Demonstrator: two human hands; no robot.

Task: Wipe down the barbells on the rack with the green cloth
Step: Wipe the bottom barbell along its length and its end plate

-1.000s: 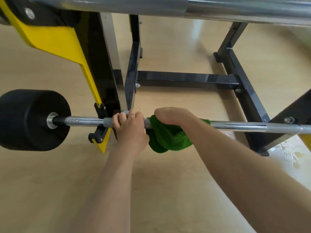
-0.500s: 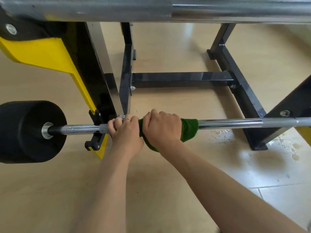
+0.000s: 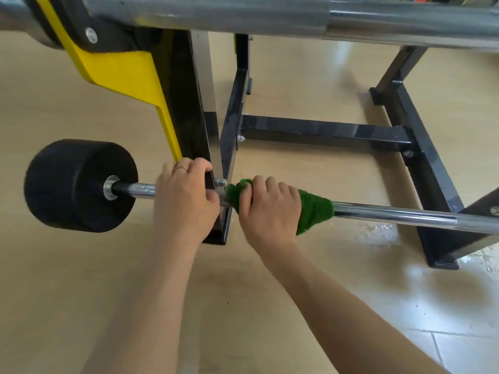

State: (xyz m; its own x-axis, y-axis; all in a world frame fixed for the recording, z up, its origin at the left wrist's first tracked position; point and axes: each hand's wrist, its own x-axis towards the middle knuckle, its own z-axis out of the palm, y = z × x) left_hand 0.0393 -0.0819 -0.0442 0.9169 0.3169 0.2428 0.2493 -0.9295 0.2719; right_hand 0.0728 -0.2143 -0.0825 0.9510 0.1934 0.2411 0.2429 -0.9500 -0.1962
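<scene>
Two hands sit side by side on the lower barbell (image 3: 405, 215), whose long axis runs left to right across the view, tilting slightly downward toward the right. The right hand (image 3: 270, 209) has its fingers curled over the green cloth (image 3: 314, 209), which is wrapped around the bar; one bunched end of the cloth shows to the left of the knuckles and a longer flap sticks out to the right, hanging a little below the bar. The left hand (image 3: 185, 195) is closed around the bare bar just beside the cloth, at the point where the bar crosses the black upright of the rack (image 3: 421, 168); the two hands are close together, with only a short stretch of bar showing between them. Left of the left hand the bar continues a short way to a black end weight (image 3: 78, 184). To the right of the cloth lies a long stretch of bare chrome, reaching toward the far side of the rack at the right edge of the view. The next wiping stroke therefore most likely runs rightward along the bar's axis, with the right hand carrying the cloth and the left hand steadying the bar. A second, thicker barbell (image 3: 270, 14) lies across the top of the view, well apart from both hands. A patch of wet marks shows on the floor (image 3: 270, 306) under the right part of the lower bar.
</scene>
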